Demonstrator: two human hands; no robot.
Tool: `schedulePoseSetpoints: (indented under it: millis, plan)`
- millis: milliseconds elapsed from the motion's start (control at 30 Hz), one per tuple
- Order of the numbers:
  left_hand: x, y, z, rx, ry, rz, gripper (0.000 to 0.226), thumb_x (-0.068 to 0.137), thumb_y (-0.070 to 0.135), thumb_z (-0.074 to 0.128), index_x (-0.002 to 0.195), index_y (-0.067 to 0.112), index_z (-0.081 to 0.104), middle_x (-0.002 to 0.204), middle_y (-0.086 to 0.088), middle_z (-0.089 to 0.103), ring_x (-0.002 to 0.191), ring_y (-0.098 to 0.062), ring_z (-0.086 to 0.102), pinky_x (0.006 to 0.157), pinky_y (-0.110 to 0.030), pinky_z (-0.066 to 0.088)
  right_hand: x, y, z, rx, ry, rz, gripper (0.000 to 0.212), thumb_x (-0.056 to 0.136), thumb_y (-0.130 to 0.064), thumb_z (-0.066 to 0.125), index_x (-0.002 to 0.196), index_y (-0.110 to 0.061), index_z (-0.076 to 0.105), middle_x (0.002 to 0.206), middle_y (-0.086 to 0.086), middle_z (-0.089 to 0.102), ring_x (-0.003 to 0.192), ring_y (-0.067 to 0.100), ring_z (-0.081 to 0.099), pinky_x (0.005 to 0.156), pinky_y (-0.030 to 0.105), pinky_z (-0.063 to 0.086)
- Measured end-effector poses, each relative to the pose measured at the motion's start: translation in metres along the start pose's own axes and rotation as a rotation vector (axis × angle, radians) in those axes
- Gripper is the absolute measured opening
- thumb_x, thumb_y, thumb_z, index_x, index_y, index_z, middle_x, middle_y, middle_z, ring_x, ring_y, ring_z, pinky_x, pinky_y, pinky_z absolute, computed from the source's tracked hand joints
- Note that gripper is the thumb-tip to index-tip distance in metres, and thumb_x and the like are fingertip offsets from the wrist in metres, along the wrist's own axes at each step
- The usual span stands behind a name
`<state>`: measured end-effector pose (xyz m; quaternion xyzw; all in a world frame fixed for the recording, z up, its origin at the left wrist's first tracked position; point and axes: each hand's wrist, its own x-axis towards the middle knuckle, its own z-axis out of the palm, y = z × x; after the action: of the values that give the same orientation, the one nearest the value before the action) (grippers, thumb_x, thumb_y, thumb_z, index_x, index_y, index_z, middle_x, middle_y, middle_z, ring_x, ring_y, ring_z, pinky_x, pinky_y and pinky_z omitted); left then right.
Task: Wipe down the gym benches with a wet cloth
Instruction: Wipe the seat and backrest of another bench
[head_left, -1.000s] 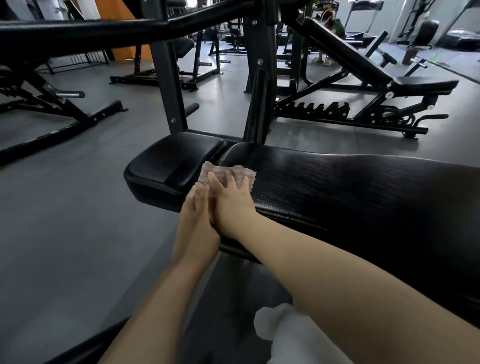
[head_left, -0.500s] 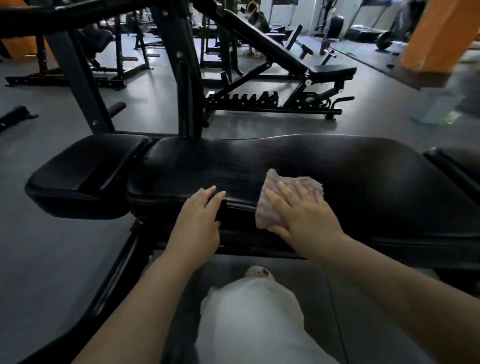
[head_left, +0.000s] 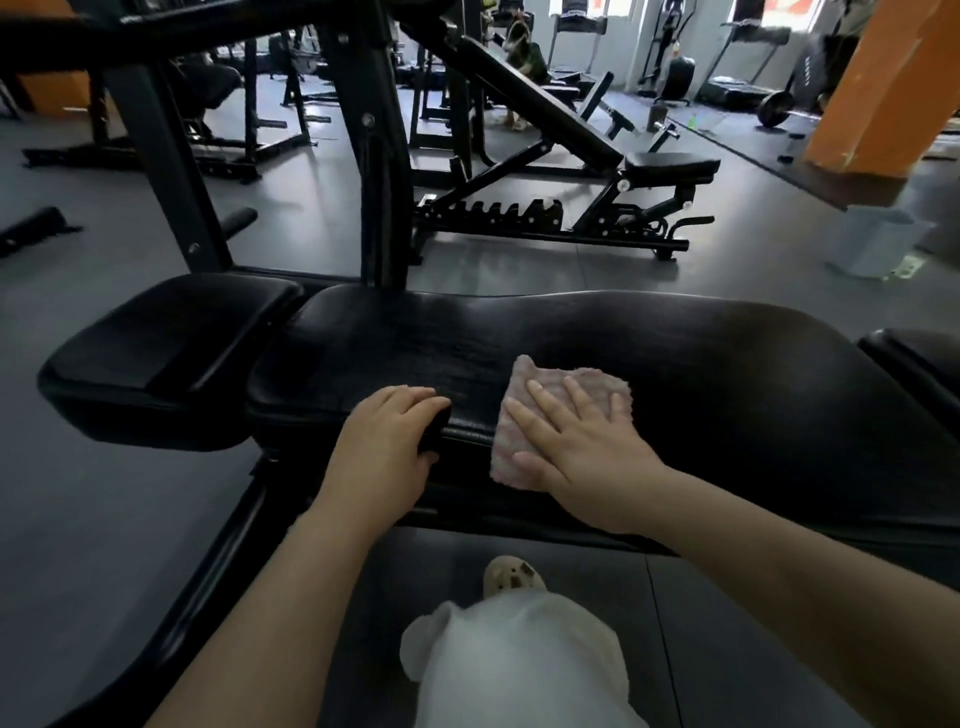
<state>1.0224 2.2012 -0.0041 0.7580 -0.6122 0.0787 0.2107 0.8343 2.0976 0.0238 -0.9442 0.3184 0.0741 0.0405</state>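
Floor: smooth grey, faintly glossy, with soft reflections.
Pillar: orange, at the far right.
Adjustable bench: black, backrest inclined, standing mid-room.
Rack uprights: black steel, close ahead.
Treadmills: along the far wall.
Light: daylight from bright windows behind them.
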Motion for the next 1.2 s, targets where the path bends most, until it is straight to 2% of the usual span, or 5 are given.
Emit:
schedulePoseSetpoints:
  millis: [167, 300, 600, 900, 1200]
  plan:
    - [-0.008, -0.039, -0.012, 0.244, -0.035, -0.372, 0.107, 0.069, 0.058, 0.071, 0.15, 0.018, 0.014, 0.156, -0.013, 0.011, 0.143, -0.029, 0.008, 0.115, -0.043, 0.009, 0.076, -0.06, -0.007, -0.015, 0.015, -0.197, 0.057, 0.098, -0.054, 0.014, 0.15, -0.036, -0.003, 0.159, -0.002, -0.013, 0.144, 0.032, -0.017, 0.107, 0.063, -0.012]
    - [-0.016, -0.063, -0.013, 0.146, -0.053, -0.654, 0.129, 0.063, 0.069, 0.068, 0.148, 0.017, -0.013, 0.154, -0.015, -0.017, 0.143, -0.029, -0.014, 0.116, -0.043, -0.004, 0.13, -0.11, -0.015, 0.011, 0.002, -0.261, 0.056, 0.098, -0.054, 0.017, 0.15, -0.038, 0.002, 0.159, -0.002, -0.01, 0.143, 0.035, -0.016, 0.105, 0.067, -0.012]
    - [-0.018, -0.071, 0.0, -0.039, 0.014, -0.748, 0.138, 0.058, 0.061, 0.077, 0.147, 0.01, -0.015, 0.157, -0.013, -0.008, 0.145, -0.024, -0.004, 0.118, -0.033, 0.003, 0.228, -0.131, -0.031, 0.046, 0.031, -0.19, 0.058, 0.094, -0.063, 0.017, 0.148, -0.046, 0.006, 0.159, -0.009, -0.011, 0.144, 0.034, -0.014, 0.103, 0.072, -0.009]
    - [-0.015, -0.065, -0.004, 0.001, -0.026, -0.763, 0.137, 0.062, 0.063, 0.072, 0.144, 0.003, -0.019, 0.156, -0.017, -0.009, 0.145, -0.025, -0.002, 0.118, -0.033, 0.002, 0.266, -0.074, -0.047, 0.089, 0.054, 0.127, 0.06, 0.092, -0.065, 0.013, 0.148, -0.044, 0.009, 0.16, -0.007, 0.004, 0.145, 0.037, 0.003, 0.108, 0.069, 0.001]
    - [-0.018, -0.065, -0.002, -0.05, 0.057, -0.759, 0.14, 0.06, 0.058, 0.077, 0.144, 0.011, -0.024, 0.157, -0.015, -0.008, 0.145, -0.023, -0.001, 0.117, -0.032, 0.002, 0.179, -0.131, -0.023, 0.001, 0.022, -0.318, 0.052, 0.096, -0.058, 0.02, 0.146, -0.05, 0.006, 0.159, -0.007, -0.009, 0.143, 0.034, -0.016, 0.103, 0.072, -0.011]
